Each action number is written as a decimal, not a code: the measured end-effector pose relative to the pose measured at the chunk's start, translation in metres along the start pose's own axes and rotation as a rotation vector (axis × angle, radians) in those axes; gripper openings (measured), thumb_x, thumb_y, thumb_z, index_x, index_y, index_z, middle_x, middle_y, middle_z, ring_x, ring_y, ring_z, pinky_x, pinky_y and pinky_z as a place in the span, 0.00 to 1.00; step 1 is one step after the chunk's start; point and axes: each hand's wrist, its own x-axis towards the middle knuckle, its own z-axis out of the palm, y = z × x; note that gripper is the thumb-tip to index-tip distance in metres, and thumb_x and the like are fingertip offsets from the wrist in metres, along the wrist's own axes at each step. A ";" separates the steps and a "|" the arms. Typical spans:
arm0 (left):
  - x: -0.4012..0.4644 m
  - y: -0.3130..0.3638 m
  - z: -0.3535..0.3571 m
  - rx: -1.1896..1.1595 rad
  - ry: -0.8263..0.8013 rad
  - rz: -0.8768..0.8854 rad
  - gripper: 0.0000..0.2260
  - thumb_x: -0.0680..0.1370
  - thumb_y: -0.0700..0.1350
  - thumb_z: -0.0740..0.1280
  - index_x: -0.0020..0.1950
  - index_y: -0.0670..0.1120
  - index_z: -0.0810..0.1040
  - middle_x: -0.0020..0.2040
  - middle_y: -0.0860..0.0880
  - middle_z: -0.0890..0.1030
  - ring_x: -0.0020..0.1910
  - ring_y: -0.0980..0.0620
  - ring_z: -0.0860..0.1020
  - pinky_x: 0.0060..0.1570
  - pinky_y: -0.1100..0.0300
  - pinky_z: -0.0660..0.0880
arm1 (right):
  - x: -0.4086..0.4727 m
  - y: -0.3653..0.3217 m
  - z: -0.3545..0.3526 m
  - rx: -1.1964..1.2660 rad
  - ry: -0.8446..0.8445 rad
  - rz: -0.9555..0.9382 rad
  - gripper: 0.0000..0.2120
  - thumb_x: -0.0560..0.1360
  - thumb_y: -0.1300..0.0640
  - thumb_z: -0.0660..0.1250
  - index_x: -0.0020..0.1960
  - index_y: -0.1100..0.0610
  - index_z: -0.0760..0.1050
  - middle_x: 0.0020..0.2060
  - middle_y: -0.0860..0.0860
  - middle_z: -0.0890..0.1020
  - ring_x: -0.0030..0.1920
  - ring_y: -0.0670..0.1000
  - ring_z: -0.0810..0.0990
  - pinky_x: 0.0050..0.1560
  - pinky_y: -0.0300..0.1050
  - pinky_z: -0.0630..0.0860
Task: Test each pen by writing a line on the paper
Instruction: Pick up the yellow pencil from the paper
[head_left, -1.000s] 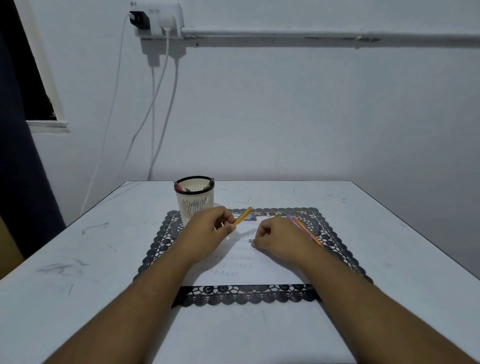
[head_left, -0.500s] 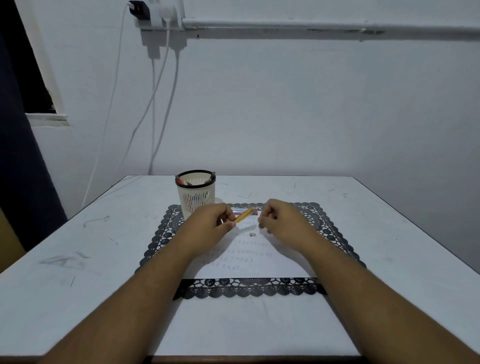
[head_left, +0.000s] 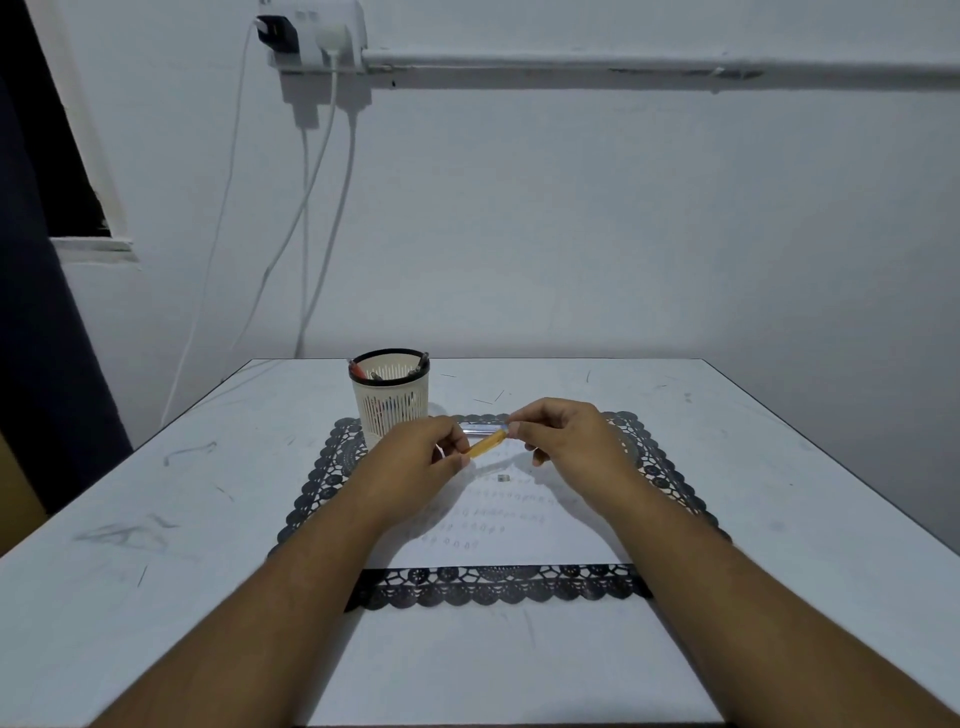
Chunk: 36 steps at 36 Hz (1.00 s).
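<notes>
Just above the middle of the frame, both hands meet over the far part of the paper (head_left: 519, 540). The left hand (head_left: 415, 462) pinches the lower left end of a yellow pen (head_left: 487, 443) between thumb and fingers; the right hand (head_left: 566, 436) pinches its upper right end. The pen slants up to the right between the two grips, held above the paper and not touching it. Both grips are thus grasping the same pen, one at each end.

The paper lies on a black lace mat (head_left: 498, 587) on the white surface (head_left: 156, 545), with rows of small marks in its middle part. A tiny dark bit (head_left: 502, 478) lies on the paper just below the pen. Behind the pen, at the mat's far edge, lies a clear oblong thing (head_left: 480, 429), partly hidden by the hands.

Left of the hands, a white slotted cup (head_left: 390, 400) with a black rim stands at the mat's upper left corner, with pens in it.
</notes>
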 end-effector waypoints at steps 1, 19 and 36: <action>0.000 0.000 0.000 -0.004 0.002 0.004 0.05 0.80 0.46 0.71 0.45 0.55 0.80 0.43 0.57 0.82 0.42 0.57 0.79 0.40 0.60 0.73 | 0.001 0.002 0.001 -0.008 -0.005 -0.001 0.02 0.76 0.60 0.77 0.47 0.54 0.88 0.42 0.57 0.87 0.37 0.51 0.77 0.41 0.47 0.76; -0.001 0.001 -0.001 0.037 0.021 0.039 0.04 0.81 0.47 0.70 0.47 0.55 0.80 0.44 0.57 0.81 0.43 0.56 0.78 0.44 0.57 0.75 | 0.001 0.005 0.000 -0.088 0.016 -0.005 0.06 0.78 0.54 0.74 0.44 0.55 0.87 0.38 0.50 0.86 0.37 0.47 0.80 0.38 0.47 0.76; -0.001 0.001 0.000 0.021 0.026 0.067 0.05 0.81 0.46 0.70 0.47 0.55 0.80 0.45 0.57 0.81 0.44 0.57 0.78 0.47 0.54 0.77 | -0.002 0.000 -0.002 -0.070 0.012 0.019 0.07 0.78 0.54 0.75 0.43 0.56 0.87 0.34 0.50 0.85 0.34 0.46 0.80 0.32 0.42 0.76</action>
